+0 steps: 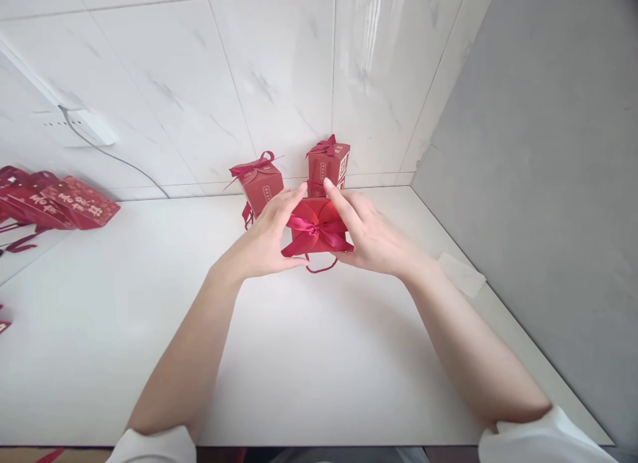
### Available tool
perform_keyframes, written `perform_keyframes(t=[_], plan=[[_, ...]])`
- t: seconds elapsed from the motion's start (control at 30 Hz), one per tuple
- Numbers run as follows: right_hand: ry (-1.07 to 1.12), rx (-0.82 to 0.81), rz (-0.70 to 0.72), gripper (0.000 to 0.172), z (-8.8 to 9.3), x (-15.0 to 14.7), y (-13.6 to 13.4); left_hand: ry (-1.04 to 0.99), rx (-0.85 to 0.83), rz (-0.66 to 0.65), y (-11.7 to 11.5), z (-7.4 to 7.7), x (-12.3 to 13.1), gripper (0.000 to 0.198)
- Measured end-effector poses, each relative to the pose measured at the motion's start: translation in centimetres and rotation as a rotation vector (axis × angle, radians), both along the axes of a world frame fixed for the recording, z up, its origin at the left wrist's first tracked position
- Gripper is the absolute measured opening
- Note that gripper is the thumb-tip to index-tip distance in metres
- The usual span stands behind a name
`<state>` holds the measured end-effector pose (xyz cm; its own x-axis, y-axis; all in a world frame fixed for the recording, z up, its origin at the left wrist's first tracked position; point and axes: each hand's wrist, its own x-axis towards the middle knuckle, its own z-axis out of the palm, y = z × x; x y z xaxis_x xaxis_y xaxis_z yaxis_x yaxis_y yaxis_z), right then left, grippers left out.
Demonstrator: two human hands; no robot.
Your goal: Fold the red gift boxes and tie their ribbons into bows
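Note:
A small red gift box (319, 210) with a pink-red ribbon bow (314, 234) is held above the white table between both hands. My left hand (266, 240) grips its left side, thumb under the bow. My right hand (371, 237) grips the right side, with its forefinger stretched over the box's top. A loop of ribbon hangs below the box. Behind it, against the wall, stand two more red boxes tied with bows: one on the left (262, 184), tilted, and one on the right (329, 161), which seems to rest on another box.
Flat red cartons (60, 204) with gold print lie stacked at the far left on the white table (309, 370). A white cable (117, 159) runs down the tiled wall from a socket. A grey wall closes the right side; a scrap of white paper (461, 274) lies beside it.

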<state>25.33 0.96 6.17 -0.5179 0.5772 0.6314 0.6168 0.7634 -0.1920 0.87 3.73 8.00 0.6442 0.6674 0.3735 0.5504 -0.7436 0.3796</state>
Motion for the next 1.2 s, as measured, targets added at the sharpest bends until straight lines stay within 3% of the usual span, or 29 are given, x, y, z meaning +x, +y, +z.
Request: perform_keyframes(t=[0.1,0.23,0.3,0.4,0.5,0.7,0.9,1.07,1.13,1.2], plan=[[0.046,-0.050,0.038,0.088,0.3,-0.1,-0.2,-0.048,0.054,0.017,0.4,-0.7,0.2,0.106],[0.223,-0.125,0.004,0.092,1.1,-0.1,-0.7,-0.151,0.168,0.067,1.1,-0.5,-0.4,0.113],[0.382,-0.239,-0.094,0.079,1.3,0.0,-0.9,-0.194,0.219,0.103,1.4,-0.3,-0.7,0.113],[0.516,-0.601,-0.143,0.051,1.4,0.1,-0.8,-0.210,0.279,0.172,1.5,-0.1,-0.9,0.110],[0.576,-0.902,-0.058,0.045,1.1,0.2,-0.3,-0.183,0.332,0.217,1.5,0.0,-1.1,0.102],[0.783,-1.159,0.185,0.034,0.5,0.1,0.4,-0.228,0.349,0.211,1.7,0.2,-1.2,0.098],[0.729,-1.146,0.240,0.025,0.2,-0.2,0.5,-0.298,0.223,0.137,1.6,0.0,-0.9,0.101],[0.411,-1.081,0.025,0.019,0.2,1.4,0.7,-0.292,0.126,0.099,1.2,0.4,-1.1,0.099],[0.324,-0.953,-0.079,0.044,0.4,2.3,0.6,-0.252,0.039,0.087,1.0,0.8,-1.4,0.097],[0.292,-0.808,-0.067,0.081,0.6,2.7,0.4,-0.203,-0.067,0.073,0.7,1.1,-1.5,0.094]])
